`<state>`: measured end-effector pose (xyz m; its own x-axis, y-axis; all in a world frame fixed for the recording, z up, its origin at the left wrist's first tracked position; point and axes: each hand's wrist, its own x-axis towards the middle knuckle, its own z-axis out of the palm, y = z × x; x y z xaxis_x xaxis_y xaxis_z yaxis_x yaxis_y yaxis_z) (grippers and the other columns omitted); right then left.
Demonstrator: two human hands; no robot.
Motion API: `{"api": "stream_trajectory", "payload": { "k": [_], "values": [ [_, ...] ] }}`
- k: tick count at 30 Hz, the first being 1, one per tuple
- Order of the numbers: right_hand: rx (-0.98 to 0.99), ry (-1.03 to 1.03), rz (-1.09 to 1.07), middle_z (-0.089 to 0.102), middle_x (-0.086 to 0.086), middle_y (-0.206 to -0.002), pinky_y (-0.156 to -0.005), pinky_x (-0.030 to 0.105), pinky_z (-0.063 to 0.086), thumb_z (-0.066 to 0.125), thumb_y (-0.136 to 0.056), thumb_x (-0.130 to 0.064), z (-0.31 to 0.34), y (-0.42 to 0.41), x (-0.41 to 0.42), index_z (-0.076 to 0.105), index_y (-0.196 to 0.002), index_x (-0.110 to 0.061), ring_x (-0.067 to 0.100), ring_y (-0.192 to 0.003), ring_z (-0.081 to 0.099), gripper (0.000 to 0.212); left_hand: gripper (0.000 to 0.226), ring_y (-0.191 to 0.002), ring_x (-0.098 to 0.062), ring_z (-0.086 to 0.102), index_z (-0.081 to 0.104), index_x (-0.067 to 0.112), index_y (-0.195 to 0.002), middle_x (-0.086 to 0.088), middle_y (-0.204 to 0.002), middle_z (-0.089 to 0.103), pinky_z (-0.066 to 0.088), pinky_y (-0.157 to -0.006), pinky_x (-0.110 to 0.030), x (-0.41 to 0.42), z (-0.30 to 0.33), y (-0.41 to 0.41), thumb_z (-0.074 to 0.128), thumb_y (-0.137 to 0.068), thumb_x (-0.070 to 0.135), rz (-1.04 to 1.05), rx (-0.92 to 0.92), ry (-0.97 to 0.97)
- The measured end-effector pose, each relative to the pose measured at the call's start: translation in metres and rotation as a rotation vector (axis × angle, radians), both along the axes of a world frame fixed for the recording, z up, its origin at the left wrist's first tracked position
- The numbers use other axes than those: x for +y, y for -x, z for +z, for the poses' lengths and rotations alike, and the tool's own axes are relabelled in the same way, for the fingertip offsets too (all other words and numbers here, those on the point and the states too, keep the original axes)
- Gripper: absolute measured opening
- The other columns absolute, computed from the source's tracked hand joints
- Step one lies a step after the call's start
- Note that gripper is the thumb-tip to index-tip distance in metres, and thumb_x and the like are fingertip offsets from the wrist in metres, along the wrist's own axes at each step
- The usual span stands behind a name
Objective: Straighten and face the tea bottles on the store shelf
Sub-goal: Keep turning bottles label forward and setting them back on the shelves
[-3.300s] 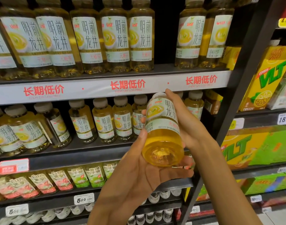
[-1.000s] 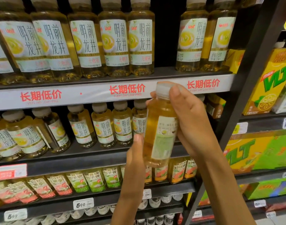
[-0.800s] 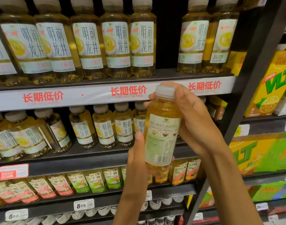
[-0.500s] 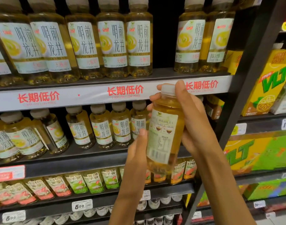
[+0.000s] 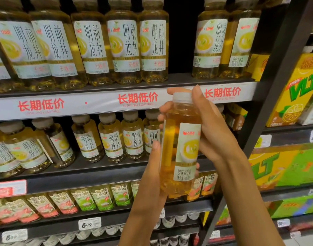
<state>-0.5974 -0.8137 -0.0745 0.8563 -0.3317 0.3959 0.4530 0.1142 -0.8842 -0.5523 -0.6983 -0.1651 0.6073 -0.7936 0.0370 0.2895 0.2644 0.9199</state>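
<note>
I hold one small yellow tea bottle (image 5: 180, 148) upright in front of the shelves, its white cap up. My right hand (image 5: 212, 132) wraps its top and right side. My left hand (image 5: 152, 176) cups its lower left side and base. The label's side edge faces me, with the cup picture partly in sight. Small tea bottles (image 5: 113, 139) of the same kind stand in a row on the middle shelf (image 5: 91, 176); two at the left (image 5: 54, 142) lean and are turned askew. Larger tea bottles (image 5: 123, 47) line the top shelf (image 5: 102, 103), with a dark gap right of centre.
A dark upright post (image 5: 269, 96) bounds the shelf on the right; beyond it stand yellow and green VLT cartons (image 5: 297, 89). Below the middle shelf lie rows of small green- and pink-labelled drinks (image 5: 99, 197), with price tags (image 5: 89, 223) on the rail.
The bottle has been turned upright from a tilted, base-toward-me hold. It has since rotated in my hands, so the back panel has given way to the label's side edge and cup picture.
</note>
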Motion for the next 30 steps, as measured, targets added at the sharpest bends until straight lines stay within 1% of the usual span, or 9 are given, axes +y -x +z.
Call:
{"api": "stream_trajectory", "payload": {
  "k": [2, 6, 9, 12, 17, 21, 24, 27, 30],
  "values": [
    [-0.019, 0.064, -0.086, 0.073, 0.004, -0.090, -0.073, 0.032, 0.057, 0.048, -0.090, -0.043, 0.000, 0.002, 0.000, 0.062, -0.109, -0.018, 0.021, -0.086, 0.070, 0.035, 0.065, -0.106, -0.011, 0.066, 0.064, 0.033, -0.116, 0.001, -0.113, 0.071, 0.051, -0.092, -0.031, 0.002, -0.001, -0.002, 0.050, -0.071, 0.076, 0.157, -0.091, -0.009],
    [0.011, 0.064, -0.214, 0.075, -0.001, -0.092, -0.073, 0.025, 0.056, 0.055, -0.079, -0.050, 0.001, 0.003, 0.000, 0.058, -0.114, -0.019, 0.015, -0.090, 0.071, 0.047, 0.023, -0.098, 0.006, 0.064, 0.062, 0.039, -0.102, 0.022, -0.101, 0.070, 0.049, -0.074, -0.007, 0.001, 0.011, 0.007, 0.045, -0.088, 0.047, 0.203, -0.385, -0.011],
    [0.054, 0.039, -0.149, 0.075, 0.000, -0.099, -0.076, 0.024, 0.056, 0.055, -0.077, -0.050, 0.001, 0.003, -0.002, 0.058, -0.118, -0.021, 0.013, -0.095, 0.070, 0.051, 0.036, -0.098, -0.002, 0.067, 0.060, 0.032, -0.108, 0.014, -0.102, 0.072, 0.052, -0.077, -0.014, -0.001, 0.011, 0.010, 0.048, -0.082, 0.053, 0.216, -0.370, 0.007],
    [0.079, 0.047, -0.089, 0.071, 0.008, -0.111, -0.088, 0.034, 0.055, 0.055, -0.083, -0.042, 0.000, 0.000, -0.003, 0.057, -0.123, -0.014, 0.020, -0.104, 0.067, 0.049, 0.067, -0.095, -0.021, 0.070, 0.065, 0.024, -0.116, -0.006, -0.105, 0.073, 0.056, -0.081, -0.036, 0.004, 0.011, 0.009, 0.052, -0.070, 0.070, 0.129, -0.113, 0.030],
    [0.094, -0.050, -0.039, 0.073, 0.008, -0.101, -0.078, 0.033, 0.058, 0.057, -0.083, -0.040, -0.001, -0.003, -0.003, 0.061, -0.114, -0.011, 0.022, -0.092, 0.071, 0.043, 0.068, -0.081, -0.027, 0.071, 0.070, 0.020, -0.113, -0.021, -0.098, 0.071, 0.057, -0.064, -0.035, 0.008, 0.018, 0.011, 0.054, -0.069, 0.069, -0.095, 0.076, 0.091],
    [0.185, -0.105, -0.048, 0.072, 0.014, -0.089, -0.065, 0.028, 0.057, 0.060, -0.078, -0.045, 0.005, -0.003, -0.005, 0.061, -0.113, 0.001, 0.019, -0.077, 0.072, 0.058, 0.062, -0.083, -0.030, 0.071, 0.072, 0.017, -0.111, -0.025, -0.101, 0.070, 0.058, -0.071, -0.038, 0.012, 0.024, 0.014, 0.050, -0.074, 0.063, -0.223, 0.149, 0.148],
    [0.233, -0.226, 0.047, 0.070, 0.014, -0.091, -0.075, 0.034, 0.058, 0.061, -0.075, -0.049, 0.000, 0.001, -0.006, 0.064, -0.107, -0.003, 0.021, -0.083, 0.070, 0.056, 0.063, -0.087, -0.031, 0.071, 0.070, 0.006, -0.112, -0.023, -0.104, 0.070, 0.058, -0.076, -0.040, 0.018, 0.031, 0.018, 0.051, -0.077, 0.055, -0.353, 0.232, 0.195],
    [0.294, -0.354, 0.158, 0.068, 0.013, -0.093, -0.087, 0.035, 0.054, 0.061, -0.078, -0.045, -0.007, 0.005, -0.003, 0.064, -0.112, -0.006, 0.022, -0.086, 0.068, 0.052, 0.079, -0.095, -0.038, 0.067, 0.057, 0.005, -0.130, -0.024, -0.120, 0.064, 0.057, -0.082, -0.051, 0.022, 0.039, 0.021, 0.079, -0.066, 0.047, -0.377, 0.274, 0.217],
    [0.304, -0.315, 0.064, 0.066, 0.002, -0.058, -0.052, 0.012, 0.052, 0.043, -0.096, -0.032, -0.007, -0.007, -0.005, 0.058, -0.083, -0.008, 0.003, -0.051, 0.065, 0.031, 0.102, -0.089, -0.037, 0.070, 0.060, 0.009, -0.127, -0.024, -0.116, 0.066, 0.054, -0.080, -0.053, 0.019, 0.041, 0.021, 0.097, -0.037, 0.038, -0.347, 0.394, 0.226]
  ]
}}
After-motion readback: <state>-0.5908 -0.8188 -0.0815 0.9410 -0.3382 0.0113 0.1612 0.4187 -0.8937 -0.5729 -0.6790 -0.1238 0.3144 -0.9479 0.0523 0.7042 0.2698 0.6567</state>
